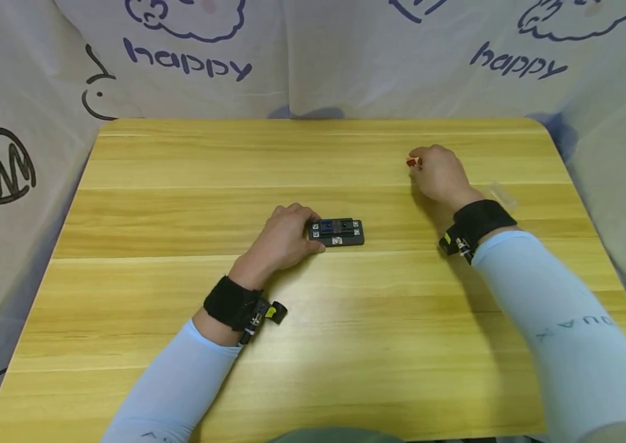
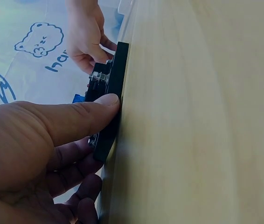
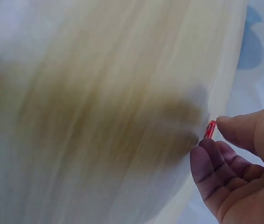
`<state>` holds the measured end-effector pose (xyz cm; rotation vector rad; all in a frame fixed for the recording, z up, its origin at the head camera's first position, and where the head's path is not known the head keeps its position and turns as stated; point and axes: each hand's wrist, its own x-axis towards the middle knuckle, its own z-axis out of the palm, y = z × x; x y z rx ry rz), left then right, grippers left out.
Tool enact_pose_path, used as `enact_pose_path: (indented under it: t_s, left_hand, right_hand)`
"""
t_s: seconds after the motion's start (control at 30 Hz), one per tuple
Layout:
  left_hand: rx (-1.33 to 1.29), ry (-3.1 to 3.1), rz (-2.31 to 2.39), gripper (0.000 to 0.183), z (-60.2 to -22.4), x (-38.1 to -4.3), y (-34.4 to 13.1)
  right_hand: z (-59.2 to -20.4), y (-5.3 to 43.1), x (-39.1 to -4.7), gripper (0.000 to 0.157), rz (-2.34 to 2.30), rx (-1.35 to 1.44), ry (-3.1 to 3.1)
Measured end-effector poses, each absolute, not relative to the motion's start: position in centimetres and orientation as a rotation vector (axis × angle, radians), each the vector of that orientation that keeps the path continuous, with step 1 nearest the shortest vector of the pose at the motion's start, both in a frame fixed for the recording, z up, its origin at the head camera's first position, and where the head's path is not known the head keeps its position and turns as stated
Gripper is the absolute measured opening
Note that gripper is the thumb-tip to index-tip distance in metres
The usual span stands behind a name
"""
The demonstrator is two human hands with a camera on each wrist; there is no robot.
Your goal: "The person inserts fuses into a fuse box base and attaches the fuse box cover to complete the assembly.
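A black base with several metal screw terminals (image 1: 337,239) lies on the table near its middle. My left hand (image 1: 286,240) grips its left end, thumb along the near edge and fingers along the far edge. In the left wrist view, the thumb presses the side of the black base (image 2: 112,116), and a bit of blue shows on top. Farther right and back, my right hand (image 1: 439,175) pinches a small red piece (image 1: 412,163) above the table. The right wrist view shows the red piece (image 3: 210,129) between thumb and fingertips; its exact kind cannot be made out.
A clear plastic piece (image 1: 503,195) lies on the wooden table (image 1: 180,215), just beyond my right wrist. White cloth (image 1: 346,61) with drawings hangs behind the table's back edge and along both sides. Each wrist wears a black strap with a small camera.
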<state>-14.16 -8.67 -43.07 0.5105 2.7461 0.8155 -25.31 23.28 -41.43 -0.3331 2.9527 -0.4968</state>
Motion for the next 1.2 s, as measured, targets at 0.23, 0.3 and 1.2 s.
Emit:
enact_pose_path:
  t_s: [0.23,0.3,1.2]
  left_hand:
    - [0.507,2.744,0.806,0.055,-43.0,-14.1,-8.6]
    - [0.509,2.745,0.801,0.055,-43.0,-14.1,-8.6]
    - [0.516,2.744,0.802,0.056,-43.0,-14.1,-8.6]
  right_hand:
    - [-41.6,23.2,-26.0,0.030,-0.434,-0.378,2.970]
    - [-41.7,23.3,-26.1,0.026,-0.419,-0.373,2.978]
    - [-42.0,23.8,-24.8,0.022,-0.584,-0.221,3.033]
